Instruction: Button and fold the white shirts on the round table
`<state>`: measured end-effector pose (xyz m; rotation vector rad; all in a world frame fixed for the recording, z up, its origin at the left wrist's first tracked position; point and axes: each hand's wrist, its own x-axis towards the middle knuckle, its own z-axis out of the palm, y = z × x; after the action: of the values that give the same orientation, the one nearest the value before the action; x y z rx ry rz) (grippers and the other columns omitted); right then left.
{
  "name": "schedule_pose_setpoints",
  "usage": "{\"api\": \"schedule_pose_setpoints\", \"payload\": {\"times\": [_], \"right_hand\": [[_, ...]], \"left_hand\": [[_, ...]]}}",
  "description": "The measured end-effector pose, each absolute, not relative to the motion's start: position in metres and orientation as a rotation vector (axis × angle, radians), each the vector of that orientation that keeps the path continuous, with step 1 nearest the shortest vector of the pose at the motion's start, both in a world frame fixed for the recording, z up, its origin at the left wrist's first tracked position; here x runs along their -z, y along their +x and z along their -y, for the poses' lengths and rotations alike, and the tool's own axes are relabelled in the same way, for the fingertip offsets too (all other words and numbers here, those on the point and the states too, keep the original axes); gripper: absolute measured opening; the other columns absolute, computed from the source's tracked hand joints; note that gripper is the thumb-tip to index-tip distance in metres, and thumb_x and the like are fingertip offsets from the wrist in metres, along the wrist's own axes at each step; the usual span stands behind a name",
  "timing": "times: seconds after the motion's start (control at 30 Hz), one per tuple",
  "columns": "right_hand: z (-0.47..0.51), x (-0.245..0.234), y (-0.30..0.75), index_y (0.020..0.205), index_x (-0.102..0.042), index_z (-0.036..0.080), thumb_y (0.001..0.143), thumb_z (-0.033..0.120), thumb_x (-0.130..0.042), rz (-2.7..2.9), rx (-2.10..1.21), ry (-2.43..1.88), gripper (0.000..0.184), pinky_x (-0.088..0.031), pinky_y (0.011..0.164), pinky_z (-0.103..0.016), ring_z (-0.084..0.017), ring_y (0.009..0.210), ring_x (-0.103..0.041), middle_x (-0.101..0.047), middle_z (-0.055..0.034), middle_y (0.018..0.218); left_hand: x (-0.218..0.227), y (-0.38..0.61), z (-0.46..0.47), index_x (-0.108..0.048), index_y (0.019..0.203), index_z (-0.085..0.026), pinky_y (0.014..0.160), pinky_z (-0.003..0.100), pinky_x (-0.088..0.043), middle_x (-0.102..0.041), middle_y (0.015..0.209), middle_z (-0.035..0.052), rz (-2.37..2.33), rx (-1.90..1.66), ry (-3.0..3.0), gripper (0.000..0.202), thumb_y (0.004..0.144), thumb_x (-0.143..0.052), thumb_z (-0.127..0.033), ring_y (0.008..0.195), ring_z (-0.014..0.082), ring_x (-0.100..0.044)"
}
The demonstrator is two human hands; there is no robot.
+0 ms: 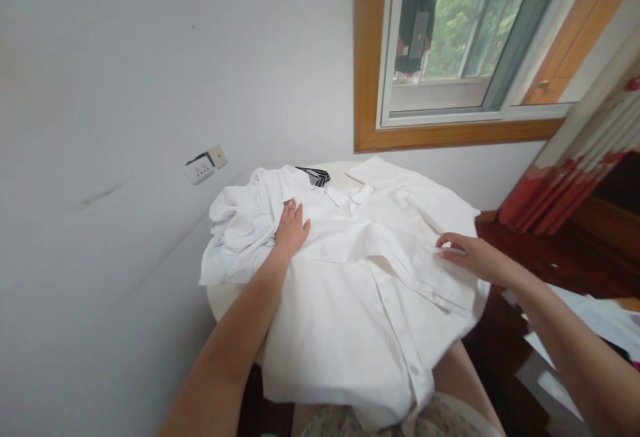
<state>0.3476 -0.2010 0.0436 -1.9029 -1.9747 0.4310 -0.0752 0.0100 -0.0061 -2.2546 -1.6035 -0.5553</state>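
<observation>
A white button-up shirt [340, 323] lies spread over a small round table [220, 295], its collar at the far side and its lower hem hanging over the near edge towards my lap. A fold of cloth runs across its middle. My left hand [293, 229] rests flat on the shirt's left part, fingers apart. At the right side, my right hand [467, 257] pinches the shirt's cloth between thumb and curved fingers. Beside my left hand sits a crumpled heap of white cloth [240, 220]. Behind the collar a black-and-white striped cloth [317, 177] peeks out.
A pale wall [125, 90] with a socket [200, 169] borders the table at the left and back. A wood-framed window [367, 57] is behind. To the right are a red-and-white curtain [545, 187] and papers [595, 317] low beside my right arm.
</observation>
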Motion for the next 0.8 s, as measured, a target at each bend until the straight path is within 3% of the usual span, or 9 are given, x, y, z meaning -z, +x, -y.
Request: {"api": "schedule_pose_setpoints", "payload": {"times": [0.2, 0.47, 0.63, 0.73, 0.8], "right_hand": [[0.209, -0.033, 0.38, 0.105, -0.067, 0.024, 0.082, 0.038, -0.056, 2.1, -0.361, -2.027, 0.029, -0.047, 0.075, -0.03, -0.023, 0.08, -0.067, -0.073, -0.0088, 0.092], [0.205, -0.029, 0.367, 0.109, -0.066, 0.023, 0.088, 0.024, -0.053, 2.218, 0.107, -2.103, 0.025, -0.043, 0.08, -0.031, -0.025, 0.097, -0.066, -0.072, -0.01, 0.103], [0.21, -0.028, 0.363, 0.109, -0.061, 0.02, 0.09, 0.021, -0.05, 2.196, 0.136, -2.102, 0.022, -0.04, 0.077, -0.029, -0.023, 0.093, -0.066, -0.072, -0.0103, 0.101], [0.212, -0.027, 0.362, 0.108, -0.059, 0.02, 0.092, 0.021, -0.046, 2.195, 0.203, -2.098, 0.021, -0.038, 0.076, -0.03, -0.022, 0.09, -0.066, -0.071, -0.0109, 0.101], [0.212, -0.026, 0.36, 0.106, -0.06, 0.02, 0.092, 0.021, -0.044, 2.202, 0.271, -2.094, 0.021, -0.036, 0.077, -0.032, -0.022, 0.09, -0.064, -0.07, -0.0108, 0.102]], "left_hand": [[-0.003, -0.073, -0.004, -0.041, 0.141, -0.005, 0.119, 0.045, -0.019, -0.035, 0.151, 0.0183, 1.53, 0.536, -2.282, 0.056, 0.093, -0.037, -0.033, 0.145, 0.0277, -0.021], [-0.019, -0.064, 0.011, -0.059, 0.126, -0.011, 0.116, 0.045, -0.027, -0.05, 0.14, 0.0154, 1.367, 0.5, -2.361, 0.042, 0.093, -0.036, -0.021, 0.137, 0.027, -0.037], [-0.037, -0.063, 0.045, -0.063, 0.122, -0.02, 0.11, 0.038, -0.037, -0.062, 0.128, 0.0088, 0.916, 0.361, -2.795, 0.039, 0.096, -0.039, -0.037, 0.124, 0.021, -0.051], [-0.042, -0.069, 0.07, -0.056, 0.131, -0.023, 0.112, 0.038, -0.035, -0.057, 0.135, 0.0071, 0.719, 0.272, -2.93, 0.045, 0.094, -0.044, -0.046, 0.127, 0.0214, -0.049], [-0.042, -0.075, 0.08, -0.05, 0.137, -0.023, 0.112, 0.038, -0.036, -0.054, 0.138, 0.0081, 0.719, 0.226, -2.919, 0.048, 0.094, -0.045, -0.044, 0.129, 0.0216, -0.048]]}}
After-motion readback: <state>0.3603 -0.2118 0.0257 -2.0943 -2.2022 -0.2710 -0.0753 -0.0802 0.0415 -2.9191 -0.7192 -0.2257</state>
